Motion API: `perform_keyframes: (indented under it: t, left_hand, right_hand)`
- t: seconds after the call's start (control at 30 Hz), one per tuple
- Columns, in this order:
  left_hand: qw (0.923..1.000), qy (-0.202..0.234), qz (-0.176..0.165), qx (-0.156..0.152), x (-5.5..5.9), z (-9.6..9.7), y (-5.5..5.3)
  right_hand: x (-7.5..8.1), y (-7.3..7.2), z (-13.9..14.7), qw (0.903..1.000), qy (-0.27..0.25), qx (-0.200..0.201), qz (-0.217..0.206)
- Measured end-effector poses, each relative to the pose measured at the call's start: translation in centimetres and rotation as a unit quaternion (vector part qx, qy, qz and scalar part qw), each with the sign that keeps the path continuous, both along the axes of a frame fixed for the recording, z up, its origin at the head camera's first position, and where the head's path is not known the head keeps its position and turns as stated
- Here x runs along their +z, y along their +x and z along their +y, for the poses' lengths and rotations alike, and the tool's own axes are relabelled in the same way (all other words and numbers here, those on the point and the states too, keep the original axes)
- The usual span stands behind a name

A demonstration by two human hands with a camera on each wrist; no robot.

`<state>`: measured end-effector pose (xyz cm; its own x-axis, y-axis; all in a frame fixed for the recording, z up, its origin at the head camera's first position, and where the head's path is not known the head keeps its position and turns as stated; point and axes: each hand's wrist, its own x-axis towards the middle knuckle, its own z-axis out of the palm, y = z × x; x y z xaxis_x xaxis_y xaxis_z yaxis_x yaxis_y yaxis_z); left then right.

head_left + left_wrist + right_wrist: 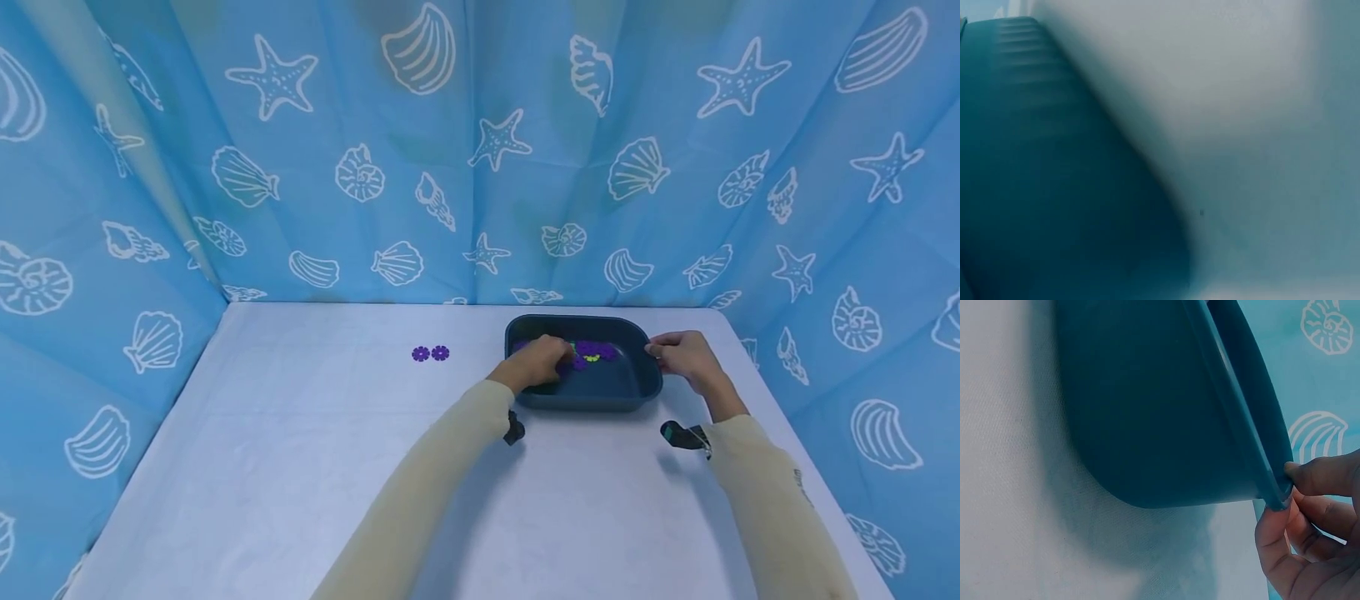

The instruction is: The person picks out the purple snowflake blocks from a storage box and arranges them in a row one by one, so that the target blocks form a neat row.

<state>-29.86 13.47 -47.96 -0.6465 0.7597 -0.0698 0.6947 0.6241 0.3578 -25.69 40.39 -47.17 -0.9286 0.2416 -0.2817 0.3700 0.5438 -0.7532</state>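
A dark blue-grey plastic basin [607, 385] stands toward the back right of the table. My right hand [686, 354] pinches its right rim between thumb and fingers; the right wrist view shows this grip close on the rim [1241, 419]. Inside the basin lie purple snowflake discs [597, 349] with a yellow one [592, 358] and a bit of green among them. My left hand [538, 360] reaches over the left side into the basin, at the discs. Its fingertips are hidden, so whether it holds a disc does not show. The left wrist view has only the basin's blurred outer wall [1072, 175].
Two purple snowflake discs [440, 353] lie side by side on the white tablecloth [285, 450], left of the basin. Behind and at both sides hangs a blue curtain [315, 175] with white shells and starfish. Dark wrist devices [684, 435] hang below the sleeves.
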Motion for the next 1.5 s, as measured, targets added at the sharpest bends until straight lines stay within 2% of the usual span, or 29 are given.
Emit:
perform_keyframes:
  t: [0.23, 0.4, 0.47, 0.6, 0.77, 0.93, 1.07, 1.27, 1.5]
  left_hand:
    - [0.9994, -0.016, 0.028, 0.01, 0.0, -0.1, 0.4]
    - [0.9996, -0.007, 0.02, 0.016, 0.2, -0.5, 0.3]
    - [0.9997, 0.008, 0.015, 0.018, 0.4, -0.9, 0.2]
    - [0.9987, 0.044, 0.012, 0.023, 1.5, -1.7, -0.2]
    - [0.997, 0.072, 0.011, 0.025, 3.8, -3.4, -0.7]
    - [0.9949, 0.091, 0.014, 0.04, 5.7, -6.3, -1.7]
    - [0.992, 0.1, 0.011, 0.075, 6.3, -9.4, -2.2]
    - [0.9853, 0.091, -0.003, 0.144, 5.4, -14.4, -2.8]
    - [0.9795, 0.069, -0.022, 0.188, 4.0, -19.8, -2.9]
  right_hand:
    - [-0.7, -0.8, -0.1, 1.0, 0.004, 0.002, 0.007]
    - [-1.0, -1.1, -0.3, 0.9999, 0.009, 0.008, 0.008]
    - [-1.0, -1.2, -0.4, 0.9999, 0.009, -0.004, 0.007]
    - [0.2, -0.5, -1.2, 0.9999, 0.01, 0.013, 0.005]
    - [1.7, 0.4, -1.9, 0.9994, 0.021, 0.024, -0.009]
    - [2.0, 0.8, -1.9, 0.9995, 0.017, 0.026, -0.01]
    - [1.8, 0.9, -1.8, 0.9993, 0.021, 0.028, -0.009]
    - [1.9, 1.1, -1.7, 0.9994, 0.022, 0.026, -0.01]
    - [1.9, 1.2, -1.7, 0.9995, 0.019, 0.019, -0.016]
